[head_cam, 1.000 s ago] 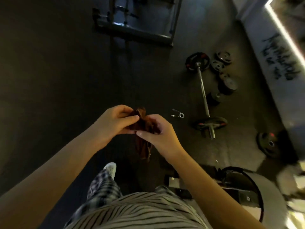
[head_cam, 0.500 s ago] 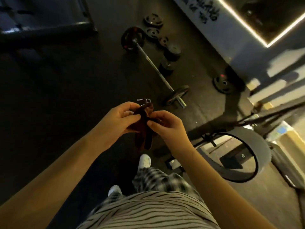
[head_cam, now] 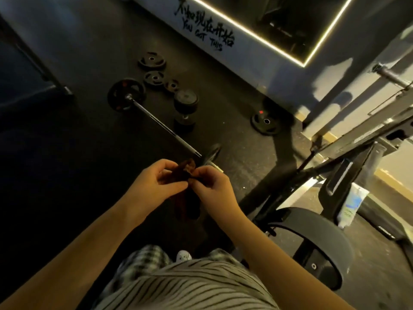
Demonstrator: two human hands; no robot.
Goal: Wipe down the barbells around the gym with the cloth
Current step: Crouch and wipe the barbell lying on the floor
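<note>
A dark brown cloth is bunched between both hands in front of my body, its tail hanging down below them. My left hand pinches the cloth from the left. From the right, my right hand pinches it with curled fingers. A barbell lies on the dark floor just beyond the hands. It has a black plate at its far end and another plate at its near end, right above my right hand.
Loose weight plates and a dumbbell lie beside the barbell. Another plate sits near the wall. A machine frame and a curved black pad stand at the right. A white wall with black writing runs behind.
The view has swung left to right and closer, so the barbell now lies just ahead of the hands. Both hands keep working the cloth between them.
</note>
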